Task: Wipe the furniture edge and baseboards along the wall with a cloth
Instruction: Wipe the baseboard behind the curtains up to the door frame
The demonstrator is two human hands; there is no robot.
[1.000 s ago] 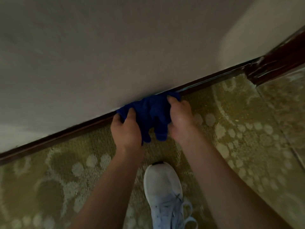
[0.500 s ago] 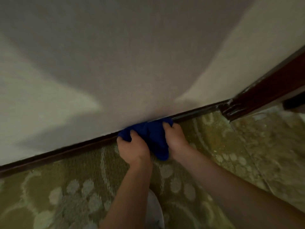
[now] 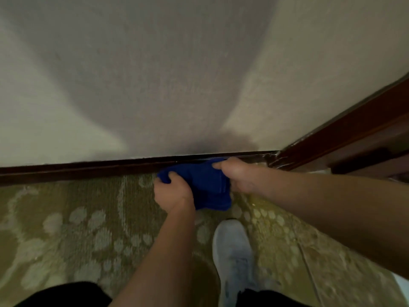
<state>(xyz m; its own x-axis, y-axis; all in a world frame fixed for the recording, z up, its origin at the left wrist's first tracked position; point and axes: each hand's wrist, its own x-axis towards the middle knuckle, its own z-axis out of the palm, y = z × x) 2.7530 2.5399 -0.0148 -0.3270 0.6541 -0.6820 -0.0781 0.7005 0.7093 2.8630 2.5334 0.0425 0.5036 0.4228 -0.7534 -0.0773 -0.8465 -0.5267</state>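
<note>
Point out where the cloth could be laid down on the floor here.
Bare carpet lies left of the left hand, below the baseboard. It is crowded around the blue cloth: right hand, white shoe, wooden corner trim.

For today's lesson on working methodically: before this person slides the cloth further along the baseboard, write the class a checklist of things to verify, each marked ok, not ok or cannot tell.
1. Both hands hold the cloth: the left hand grips its left end, the right hand its right end. Ok.
2. Cloth meets the baseboard: its upper edge lies against it. Ok.
3. Path to the right: the baseboard ends soon at dark wooden furniture. Not ok for a long stroke.
4. Shoe stands on the carpet below the cloth, out of the way. Ok.
5. Cloth clean enough: cannot tell.
6. Dust left on the baseboard: cannot tell.
</note>
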